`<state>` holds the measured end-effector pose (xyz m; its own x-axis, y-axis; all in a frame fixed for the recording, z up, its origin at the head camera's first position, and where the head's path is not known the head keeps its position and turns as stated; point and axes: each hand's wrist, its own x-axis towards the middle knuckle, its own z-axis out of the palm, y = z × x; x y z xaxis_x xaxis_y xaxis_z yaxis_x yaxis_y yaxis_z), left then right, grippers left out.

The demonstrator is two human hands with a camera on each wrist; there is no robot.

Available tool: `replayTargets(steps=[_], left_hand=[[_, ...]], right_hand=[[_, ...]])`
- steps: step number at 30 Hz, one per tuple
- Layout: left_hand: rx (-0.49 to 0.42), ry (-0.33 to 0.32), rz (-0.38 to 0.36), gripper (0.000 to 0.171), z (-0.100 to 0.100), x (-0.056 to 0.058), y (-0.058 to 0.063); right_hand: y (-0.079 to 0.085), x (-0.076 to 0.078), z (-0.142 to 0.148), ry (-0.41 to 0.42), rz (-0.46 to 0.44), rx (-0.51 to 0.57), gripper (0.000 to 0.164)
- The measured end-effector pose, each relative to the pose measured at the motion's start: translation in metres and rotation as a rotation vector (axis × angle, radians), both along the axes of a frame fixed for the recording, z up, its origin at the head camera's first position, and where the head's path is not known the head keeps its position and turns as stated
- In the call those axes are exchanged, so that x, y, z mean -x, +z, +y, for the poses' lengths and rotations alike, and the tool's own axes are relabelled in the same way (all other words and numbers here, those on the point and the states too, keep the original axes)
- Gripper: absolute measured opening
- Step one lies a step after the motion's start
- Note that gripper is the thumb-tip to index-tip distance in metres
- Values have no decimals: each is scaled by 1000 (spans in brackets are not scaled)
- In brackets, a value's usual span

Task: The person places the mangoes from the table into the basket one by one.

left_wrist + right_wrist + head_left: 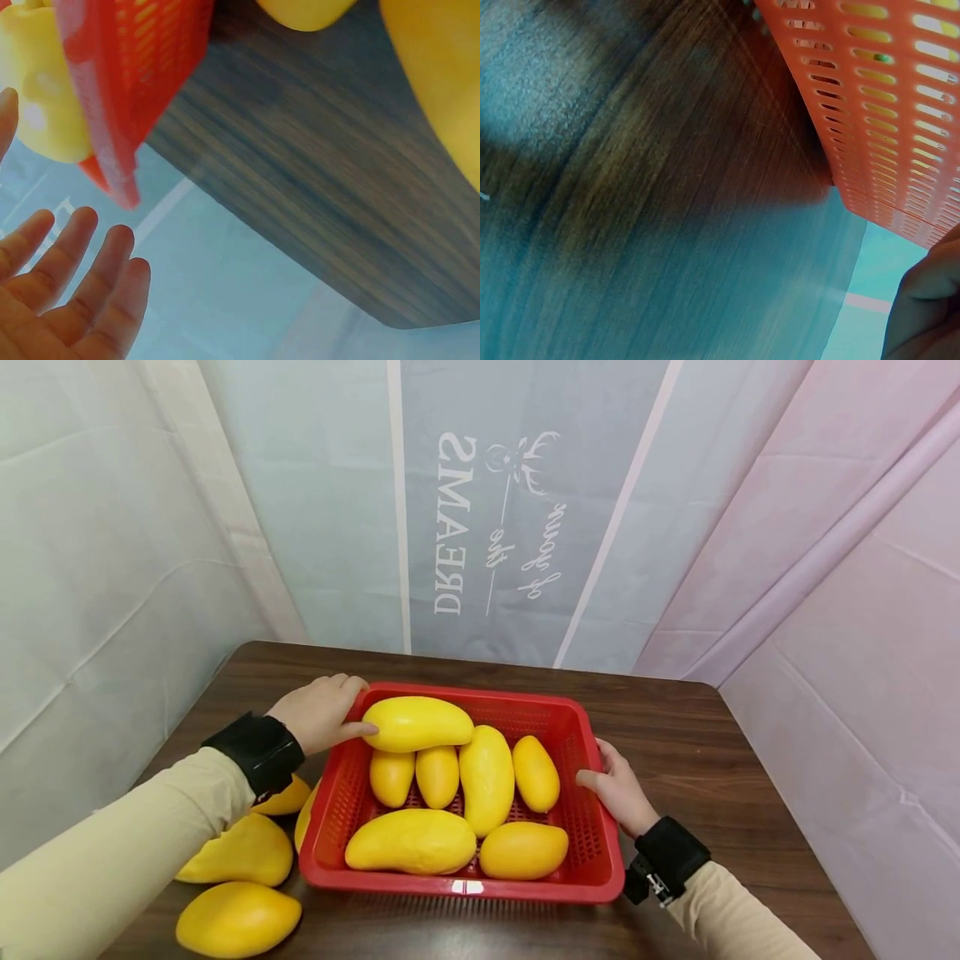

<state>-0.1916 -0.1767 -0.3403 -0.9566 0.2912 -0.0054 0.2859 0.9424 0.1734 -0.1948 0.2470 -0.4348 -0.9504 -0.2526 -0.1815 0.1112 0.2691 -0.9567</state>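
Note:
A red plastic basket (468, 887) with slotted walls stands on the brown table and holds several yellow mangoes. My left hand (318, 710) is at its far left corner, the thumb reaching over the rim to the large mango (417, 723) lying across the back. In the left wrist view the fingers (112, 289) are spread and fairly straight beside the basket wall (161, 67). My right hand (617, 789) grips the right rim, thumb on the inner side and fingers outside. The right wrist view shows its curled fingers (930, 300) beside the slotted wall (877, 142).
Left of the basket, beneath my left forearm, several more mangoes lie on the table, among them one near the front (238, 920) and a larger one (243, 852) behind it. Wood tabletop (697, 760) extends to the right. Hanging cloth (510, 527) with printed lettering borders the back.

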Motion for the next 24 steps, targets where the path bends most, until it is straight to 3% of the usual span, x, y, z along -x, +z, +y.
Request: replayTargets(steps=[17, 24], left_hand=[[35, 47, -47, 70, -29, -10, -11], [86, 46, -18, 72, -41, -13, -13]], right_hand=[[-1, 2, 0, -1, 9, -1, 67], [-1, 1, 0, -1, 9, -3, 66]])
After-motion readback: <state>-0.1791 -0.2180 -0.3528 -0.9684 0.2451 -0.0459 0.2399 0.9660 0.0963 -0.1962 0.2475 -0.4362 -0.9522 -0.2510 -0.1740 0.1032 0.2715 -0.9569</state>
